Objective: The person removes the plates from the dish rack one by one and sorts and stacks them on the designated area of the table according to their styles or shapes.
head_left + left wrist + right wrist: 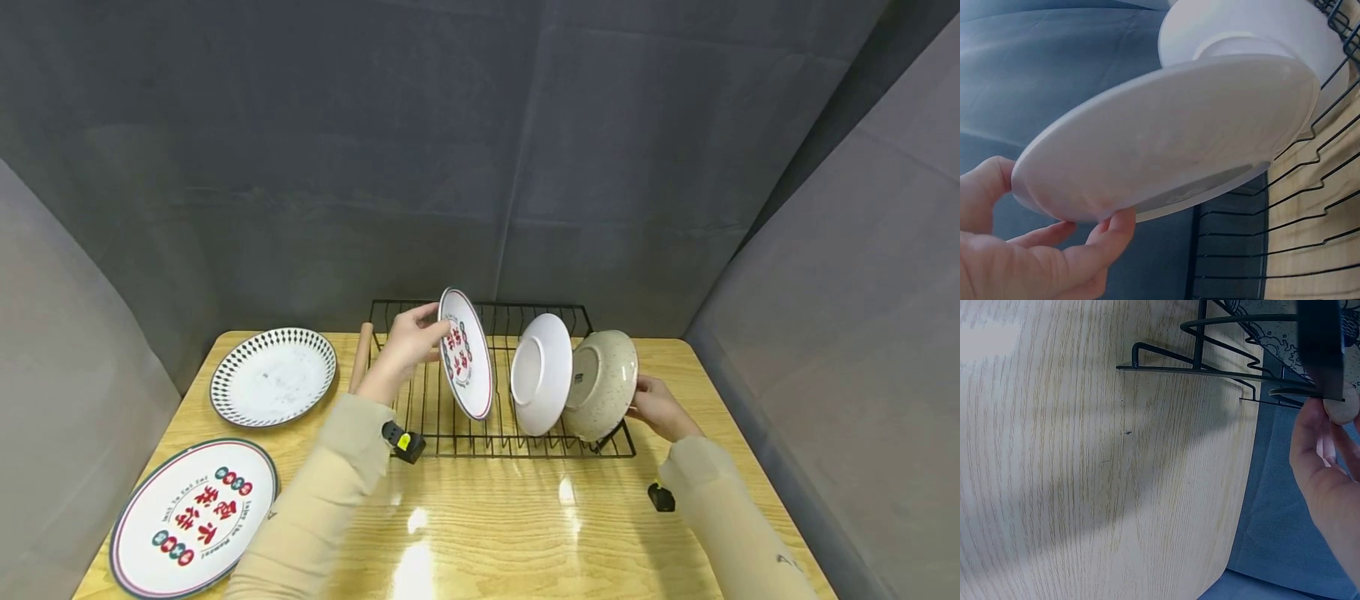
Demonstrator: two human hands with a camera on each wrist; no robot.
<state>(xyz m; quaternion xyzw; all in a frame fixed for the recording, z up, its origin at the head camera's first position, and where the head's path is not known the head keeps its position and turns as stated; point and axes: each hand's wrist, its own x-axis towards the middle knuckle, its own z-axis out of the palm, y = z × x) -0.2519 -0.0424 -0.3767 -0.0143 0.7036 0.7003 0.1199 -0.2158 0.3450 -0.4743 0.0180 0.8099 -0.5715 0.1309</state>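
Observation:
My left hand pinches the rim of a white plate with red characters and a coloured edge, thumb on the printed face. The plate stands tilted over the left half of a black wire dish rack; whether its lower edge touches the wires I cannot tell. In the left wrist view, the fingers lie along the rim of the plate. At the rack's right end my right hand grips its wooden handle, beside a speckled beige bowl. A white dish leans upright left of that bowl.
On the wooden table, a white plate with a dark diamond border lies at the back left. In front of it lies another plate with red characters. The rack's left wooden handle is near my left wrist. Grey cloth surrounds the table.

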